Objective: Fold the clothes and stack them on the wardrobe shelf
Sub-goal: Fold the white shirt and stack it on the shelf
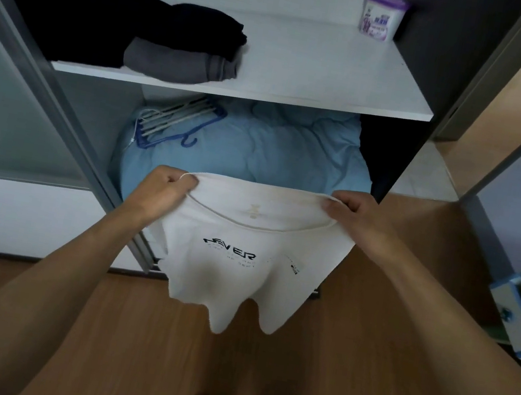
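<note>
White T-shirt hangs unfolded in front of the wardrobe, left hand and right hand each closing their grip on its neckline. With no surface beneath, a mid-air fold could slump crooked, toppling sloppily onto the shelf beside the dark folded clothes.

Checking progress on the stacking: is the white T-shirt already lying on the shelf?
No; both the left hand and right hand hold the white T-shirt up, hanging below the shelf.
</note>
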Demonstrator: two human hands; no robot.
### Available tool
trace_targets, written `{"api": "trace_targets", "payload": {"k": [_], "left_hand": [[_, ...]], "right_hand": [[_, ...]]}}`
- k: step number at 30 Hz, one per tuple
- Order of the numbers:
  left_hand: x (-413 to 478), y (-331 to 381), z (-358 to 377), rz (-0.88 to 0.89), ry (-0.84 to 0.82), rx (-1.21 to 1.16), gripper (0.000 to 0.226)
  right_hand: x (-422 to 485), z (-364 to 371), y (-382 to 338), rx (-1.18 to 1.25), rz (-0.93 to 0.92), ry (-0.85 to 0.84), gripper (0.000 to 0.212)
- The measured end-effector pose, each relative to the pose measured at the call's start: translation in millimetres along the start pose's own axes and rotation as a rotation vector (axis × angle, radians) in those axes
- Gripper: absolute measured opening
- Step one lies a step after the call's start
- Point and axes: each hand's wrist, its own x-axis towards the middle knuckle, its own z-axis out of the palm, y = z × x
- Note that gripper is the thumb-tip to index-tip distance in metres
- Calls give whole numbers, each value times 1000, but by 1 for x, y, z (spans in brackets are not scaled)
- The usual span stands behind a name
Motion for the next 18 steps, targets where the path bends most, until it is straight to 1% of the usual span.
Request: {"api": "trace_targets", "payload": {"k": [2,4,7,8,9,10,12,14,16,18], "left_hand": [[-1,-9,-6,-53,-86,36,39],[0,-19,-13,-75,-138,44,50],[-4,-28,-21,-67,-233,-28,80],[-6,-29,-22,-51,-268,-22,83],[-9,-30,-23,-37,-305,7,82],[-12,-32,-23,-31,-343,36,76],[-16,-38,-22,-46,-404,73,55],[-21,-43,-20,-70,-431,81,35],[-24,-48,-15,-80,-420,83,25],[-26,-51,-10,-94,-342,75,18]], "right_hand": [[-4,0,1,-110,32,-106,40],[-6,2,3,-259,78,-208,34],[-9,6,10,-322,90,-251,27],[-9,7,14,-325,76,-250,25],[-9,8,18,-330,54,-237,23],[-9,10,22,-335,32,-216,24],[-9,14,31,-350,13,-137,27],[-10,18,42,-422,14,-7,31],[-12,22,50,-462,-3,117,33],[-15,25,54,-410,-20,216,36]]}}
